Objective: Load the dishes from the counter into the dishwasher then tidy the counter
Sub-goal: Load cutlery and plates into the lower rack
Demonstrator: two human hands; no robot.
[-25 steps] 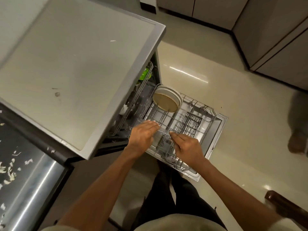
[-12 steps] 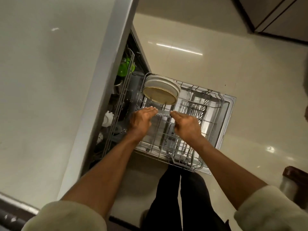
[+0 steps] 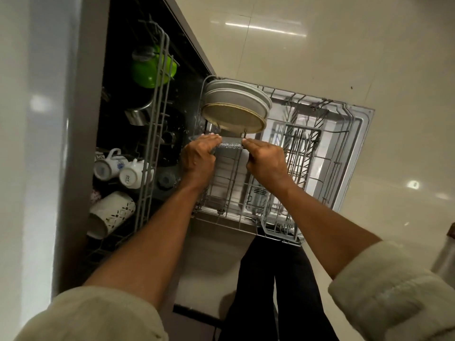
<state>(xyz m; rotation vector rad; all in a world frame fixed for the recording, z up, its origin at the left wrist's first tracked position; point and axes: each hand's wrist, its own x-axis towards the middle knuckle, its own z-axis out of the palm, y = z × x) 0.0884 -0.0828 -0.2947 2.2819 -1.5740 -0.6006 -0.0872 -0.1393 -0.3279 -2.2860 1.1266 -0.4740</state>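
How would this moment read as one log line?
stage: loading | left hand + right hand: both hold grater over lower rack | plates: racked

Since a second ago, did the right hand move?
Yes. The right hand, holding a sparkly grey item, went along the lower rack toward the plates, now just short of them.

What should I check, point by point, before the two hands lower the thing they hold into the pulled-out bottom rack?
1. Left hand grips the flat grey item: ok.
2. Right hand grips it too: ok.
3. Lower rack pulled out fully: ok.
4. Free tines in front of the plates: ok.
5. What the item is: cannot tell.
6. Item clear of the nearest plate: cannot tell.
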